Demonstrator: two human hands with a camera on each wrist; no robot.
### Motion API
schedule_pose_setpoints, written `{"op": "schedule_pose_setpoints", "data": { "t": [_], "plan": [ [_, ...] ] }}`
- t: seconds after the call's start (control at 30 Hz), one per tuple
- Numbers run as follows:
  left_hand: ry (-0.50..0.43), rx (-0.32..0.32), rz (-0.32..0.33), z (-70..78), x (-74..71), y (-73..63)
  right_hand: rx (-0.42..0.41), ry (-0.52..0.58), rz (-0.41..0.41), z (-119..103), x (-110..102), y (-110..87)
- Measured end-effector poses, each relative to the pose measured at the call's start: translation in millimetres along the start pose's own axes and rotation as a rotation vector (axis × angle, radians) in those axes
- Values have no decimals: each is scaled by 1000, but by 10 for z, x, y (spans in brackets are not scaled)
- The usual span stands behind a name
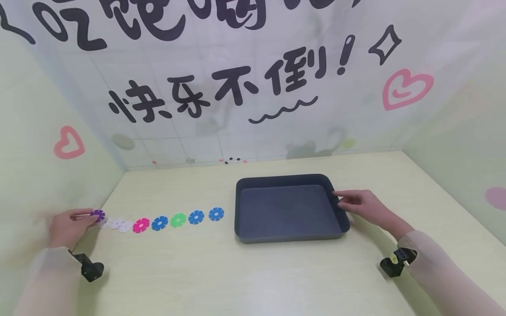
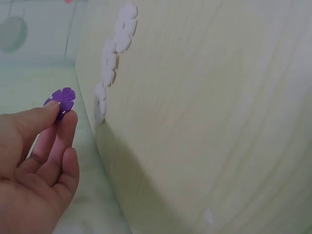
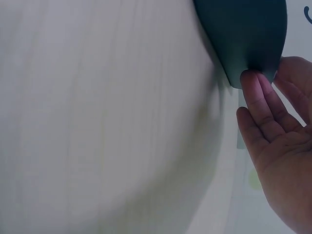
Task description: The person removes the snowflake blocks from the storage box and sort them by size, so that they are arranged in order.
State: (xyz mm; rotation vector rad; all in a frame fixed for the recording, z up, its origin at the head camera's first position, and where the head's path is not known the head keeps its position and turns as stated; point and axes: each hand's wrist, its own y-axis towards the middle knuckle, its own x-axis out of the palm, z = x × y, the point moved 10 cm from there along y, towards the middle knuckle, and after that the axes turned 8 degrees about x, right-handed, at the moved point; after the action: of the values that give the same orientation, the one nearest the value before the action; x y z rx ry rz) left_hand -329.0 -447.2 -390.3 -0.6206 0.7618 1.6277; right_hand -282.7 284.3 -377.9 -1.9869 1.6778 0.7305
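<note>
My left hand (image 1: 68, 227) pinches a purple flower-shaped plastic disc (image 2: 62, 101) between thumb and fingers, held up at the left end of a row of similar discs. Beside it lie several white discs (image 1: 117, 224), partly overlapping in the head view. Farther along come a pink disc (image 1: 141, 225), a blue disc (image 1: 160, 223), a green disc (image 1: 178, 220) and two more blue ones. At the right, my right hand (image 1: 365, 206) grips the side rim of a dark rectangular tray (image 1: 288, 213), fingers against its outer wall, thumb mostly hidden behind the edge.
The tray stands on a pale wood-grain table (image 1: 189, 276), right of the disc row. A white printed backdrop (image 1: 253, 136) rises along the table's back edge. Pale side panels border the table left and right. A small black camera mount (image 1: 92, 268) sits at each wrist.
</note>
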Motion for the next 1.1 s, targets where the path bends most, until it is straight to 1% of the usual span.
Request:
{"op": "schedule_pose_setpoints", "data": {
  "t": [0.07,0.2,0.23,0.3,0.37,0.43,0.53,0.67,0.77,0.9,0.97,1.1],
  "plan": [
    [-6,-44,46,-34,-56,-32,2,1,-1,-5,0,-3],
    [-32,-169,123,-94,-116,-95,13,12,-5,-3,5,-11],
    [-39,-204,136,-112,-122,-109,15,15,-7,-4,6,-12],
    [-30,-251,140,-144,-123,-126,19,20,-9,-5,7,-13],
    [-25,-270,134,-173,-124,-126,19,22,-14,-12,10,-14],
    [-13,-270,120,-205,-122,-119,20,21,-14,-17,10,-15],
    [-33,-299,110,-279,-114,-126,19,19,-10,-20,9,-16],
    [-68,-337,121,-325,-122,-144,15,26,-1,-15,5,-14],
    [-89,-349,139,-310,-129,-158,12,36,7,-10,2,-16],
    [-129,-377,163,-302,-100,-194,9,33,11,-11,8,-26],
    [-123,-369,171,-287,-99,-186,11,32,11,-10,13,-29],
    [-37,-350,180,-272,-102,-170,12,36,17,-4,17,-34]
  ]
}}
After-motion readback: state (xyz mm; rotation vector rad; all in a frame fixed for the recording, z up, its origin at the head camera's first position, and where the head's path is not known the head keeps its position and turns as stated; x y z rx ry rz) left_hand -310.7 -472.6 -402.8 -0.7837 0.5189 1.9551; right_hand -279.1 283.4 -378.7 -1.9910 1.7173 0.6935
